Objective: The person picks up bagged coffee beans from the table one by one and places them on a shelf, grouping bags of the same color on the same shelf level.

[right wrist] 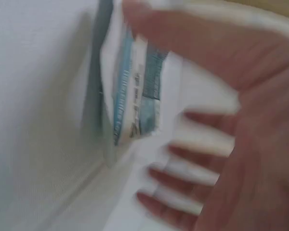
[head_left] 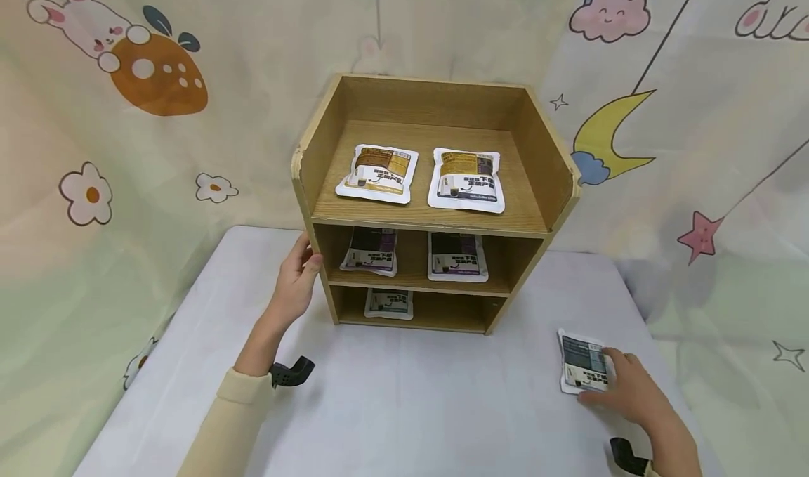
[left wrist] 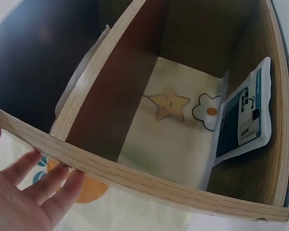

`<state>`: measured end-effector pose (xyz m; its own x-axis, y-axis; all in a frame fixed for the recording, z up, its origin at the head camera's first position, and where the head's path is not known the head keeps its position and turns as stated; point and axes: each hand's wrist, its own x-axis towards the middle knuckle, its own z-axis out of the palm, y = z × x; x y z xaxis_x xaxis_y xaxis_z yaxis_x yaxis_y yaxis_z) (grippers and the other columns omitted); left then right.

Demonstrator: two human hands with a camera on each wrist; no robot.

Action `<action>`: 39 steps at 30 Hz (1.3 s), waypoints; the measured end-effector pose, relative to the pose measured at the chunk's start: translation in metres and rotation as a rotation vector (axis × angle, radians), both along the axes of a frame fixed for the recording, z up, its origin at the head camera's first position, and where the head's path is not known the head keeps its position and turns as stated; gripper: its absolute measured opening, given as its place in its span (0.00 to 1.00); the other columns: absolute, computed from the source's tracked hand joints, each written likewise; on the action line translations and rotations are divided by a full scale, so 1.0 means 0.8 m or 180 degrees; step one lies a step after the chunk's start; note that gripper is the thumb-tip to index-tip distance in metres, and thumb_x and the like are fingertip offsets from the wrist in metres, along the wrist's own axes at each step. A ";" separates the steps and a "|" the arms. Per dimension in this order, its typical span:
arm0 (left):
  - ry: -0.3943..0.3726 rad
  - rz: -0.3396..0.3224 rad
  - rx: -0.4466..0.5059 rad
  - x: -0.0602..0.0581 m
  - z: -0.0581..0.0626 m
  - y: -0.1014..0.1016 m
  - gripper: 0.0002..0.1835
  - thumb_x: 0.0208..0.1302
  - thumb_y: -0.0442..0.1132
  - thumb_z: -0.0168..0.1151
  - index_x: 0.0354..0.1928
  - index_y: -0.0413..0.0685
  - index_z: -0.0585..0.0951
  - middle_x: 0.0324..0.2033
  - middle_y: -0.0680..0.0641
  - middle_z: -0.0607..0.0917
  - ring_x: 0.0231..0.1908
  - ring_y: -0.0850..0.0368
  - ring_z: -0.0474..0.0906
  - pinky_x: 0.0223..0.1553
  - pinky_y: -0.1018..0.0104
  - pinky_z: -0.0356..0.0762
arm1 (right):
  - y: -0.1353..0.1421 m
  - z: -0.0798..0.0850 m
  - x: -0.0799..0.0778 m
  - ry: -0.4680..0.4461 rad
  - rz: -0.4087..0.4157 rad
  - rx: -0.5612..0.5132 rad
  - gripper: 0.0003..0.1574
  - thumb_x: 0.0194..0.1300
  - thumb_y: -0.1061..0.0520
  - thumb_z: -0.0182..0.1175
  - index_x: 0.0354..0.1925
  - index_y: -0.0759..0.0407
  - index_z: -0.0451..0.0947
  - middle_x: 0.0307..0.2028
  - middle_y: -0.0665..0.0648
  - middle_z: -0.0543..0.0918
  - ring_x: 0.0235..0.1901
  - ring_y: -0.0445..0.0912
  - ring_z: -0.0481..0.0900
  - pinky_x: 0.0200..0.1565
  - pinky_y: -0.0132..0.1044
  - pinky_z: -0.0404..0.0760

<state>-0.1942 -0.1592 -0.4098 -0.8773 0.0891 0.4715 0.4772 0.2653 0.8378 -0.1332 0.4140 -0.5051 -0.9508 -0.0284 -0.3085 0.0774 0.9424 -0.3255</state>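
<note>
A small wooden shelf (head_left: 432,227) with three levels stands on the table. My left hand (head_left: 295,280) grips its left side panel, the fingers on the outer face and the thumb at the front edge. In the left wrist view, those fingertips (left wrist: 70,178) rest against the panel. At the right, a white pouch with a dark teal label (head_left: 583,361) lies on the table. My right hand (head_left: 632,393) is over the pouch's right side, thumb at the lower edge and fingers spread apart. The right wrist view is blurred, with the thumb overlapping the pouch (right wrist: 135,91).
Two pouches with brown-yellow labels, left (head_left: 379,173) and right (head_left: 466,180), lie on the top level. Two purple-labelled pouches (head_left: 458,258) sit on the middle level. One teal-labelled pouch (head_left: 388,304) is at the bottom left. A patterned cloth (head_left: 253,97) hangs behind the white table (head_left: 404,407).
</note>
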 end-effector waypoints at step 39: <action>0.0121 -0.0072 -0.0075 0.000 -0.014 -0.003 0.25 0.77 0.32 0.42 0.72 0.36 0.58 0.61 0.32 0.70 0.58 0.40 0.68 0.53 0.62 0.68 | -0.011 -0.045 -0.019 0.0697 0.0564 -0.0480 0.63 0.37 0.40 0.81 0.66 0.60 0.64 0.56 0.72 0.66 0.52 0.66 0.61 0.45 0.65 0.65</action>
